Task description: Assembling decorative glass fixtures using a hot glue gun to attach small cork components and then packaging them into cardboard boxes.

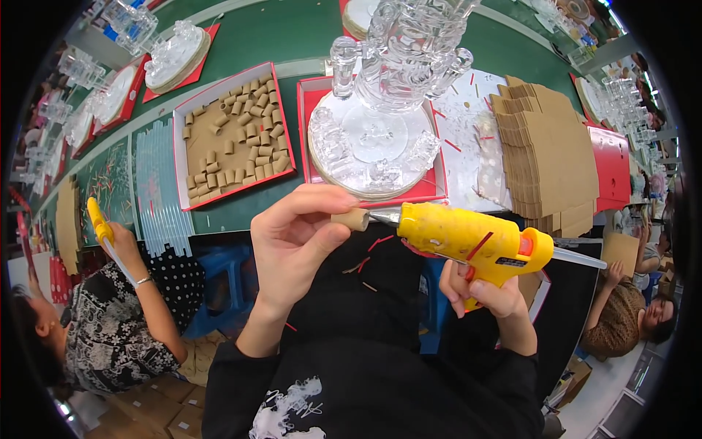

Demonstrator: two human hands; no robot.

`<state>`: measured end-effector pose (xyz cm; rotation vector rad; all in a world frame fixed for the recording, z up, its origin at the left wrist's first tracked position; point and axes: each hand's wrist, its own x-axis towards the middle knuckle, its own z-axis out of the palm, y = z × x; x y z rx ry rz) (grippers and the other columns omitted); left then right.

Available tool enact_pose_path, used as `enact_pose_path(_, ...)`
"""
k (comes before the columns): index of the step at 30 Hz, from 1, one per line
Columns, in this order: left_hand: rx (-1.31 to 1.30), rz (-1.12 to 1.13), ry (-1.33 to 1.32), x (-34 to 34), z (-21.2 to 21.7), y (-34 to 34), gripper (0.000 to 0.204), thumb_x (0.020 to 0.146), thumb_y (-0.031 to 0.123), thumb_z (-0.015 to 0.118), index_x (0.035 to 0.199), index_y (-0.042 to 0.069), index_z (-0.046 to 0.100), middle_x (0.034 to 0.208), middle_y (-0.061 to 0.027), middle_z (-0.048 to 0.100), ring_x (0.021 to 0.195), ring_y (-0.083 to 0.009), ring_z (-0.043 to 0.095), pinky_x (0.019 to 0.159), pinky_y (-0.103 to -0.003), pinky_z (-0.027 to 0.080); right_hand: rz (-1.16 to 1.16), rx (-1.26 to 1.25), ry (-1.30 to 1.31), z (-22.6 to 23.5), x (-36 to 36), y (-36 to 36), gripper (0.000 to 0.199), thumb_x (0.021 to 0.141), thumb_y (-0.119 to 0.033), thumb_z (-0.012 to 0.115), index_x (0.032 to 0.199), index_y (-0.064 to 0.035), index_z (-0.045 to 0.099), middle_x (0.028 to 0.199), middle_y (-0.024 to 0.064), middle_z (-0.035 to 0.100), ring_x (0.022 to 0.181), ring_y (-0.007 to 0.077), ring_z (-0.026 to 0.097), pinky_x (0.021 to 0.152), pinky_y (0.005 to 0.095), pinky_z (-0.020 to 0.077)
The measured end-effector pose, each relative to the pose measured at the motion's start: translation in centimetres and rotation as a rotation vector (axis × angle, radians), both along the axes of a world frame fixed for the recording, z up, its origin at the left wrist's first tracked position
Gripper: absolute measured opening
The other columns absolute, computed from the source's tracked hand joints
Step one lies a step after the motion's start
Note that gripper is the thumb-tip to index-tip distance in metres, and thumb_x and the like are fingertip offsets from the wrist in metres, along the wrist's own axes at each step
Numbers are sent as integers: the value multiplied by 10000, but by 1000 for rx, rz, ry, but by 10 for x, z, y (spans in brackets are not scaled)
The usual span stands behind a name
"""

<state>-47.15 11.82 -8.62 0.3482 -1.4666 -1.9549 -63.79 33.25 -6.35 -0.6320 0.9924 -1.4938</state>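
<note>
Lying at ten o'clock, one red-edged tray [196, 157] is holding many loose tubes [229, 147], too crowded for exact counting. At the centre, the left hand [296, 234] is pinching one brown tube [351, 219] between thumb and fingers. One yellow glue gun [468, 238] is pointing its nozzle [387, 218] toward nine o'clock, at the tube's end; the right hand [486, 294] is gripping its handle. Glue is probably being applied now, so the next move is seemingly calling for steady aim.

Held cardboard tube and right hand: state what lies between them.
In the head view, the yellow glue gun, its metal tip pointed at the tube, gripped by the right hand.
</note>
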Motion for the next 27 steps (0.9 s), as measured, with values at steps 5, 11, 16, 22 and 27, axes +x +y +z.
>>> enact_pose_path(5, -7, 9, 4, -2, 1, -4, 255, 832, 139, 726, 1002, -12, 609, 1015, -132, 613, 884, -154, 588, 783, -259, 477, -40, 37, 89, -4, 3, 2, 381, 815, -194, 588, 1127, -2, 483, 583, 51, 469, 506, 185, 541, 462, 258, 456)
enact_pose_path(11, 7, 8, 11, -2, 1, -6, 251, 827, 126, 730, 999, -12, 610, 1018, -135, 608, 876, -156, 593, 782, -261, 482, -41, 94, 17, 4, 5, -4, 294, 812, -174, 602, 1038, -23, 490, 587, 55, 477, 492, 187, 538, 462, 267, 446)
enact_pose_path(16, 28, 4, 62, 3, -4, -7, 229, 835, 87, 712, 1004, -19, 600, 1013, -144, 609, 853, -168, 609, 774, -273, 504, 5, 53, 72, 1, -4, 4, 266, 859, -59, 540, 1116, -13, 491, 688, 58, 542, 681, 175, 601, 620, 282, 505)
enact_pose_path(22, 97, 5, 22, 8, -13, 1, 245, 848, 18, 671, 1064, -51, 577, 993, -145, 635, 888, -195, 647, 800, -295, 539, -594, 185, 272, -9, -31, 5, 325, 893, -255, 596, 1118, -46, 492, 1047, 126, 617, 1007, 227, 624, 701, 241, 540)
enact_pose_path(27, 171, -68, -76, 7, -21, 15, 252, 863, -49, 609, 1108, -89, 568, 1036, -154, 645, 981, -223, 654, 862, -317, 540, -705, 305, -32, -42, -99, -18, 367, 955, -290, 534, 1234, -61, 464, 1149, 116, 599, 1119, 239, 576, 937, 371, 462)
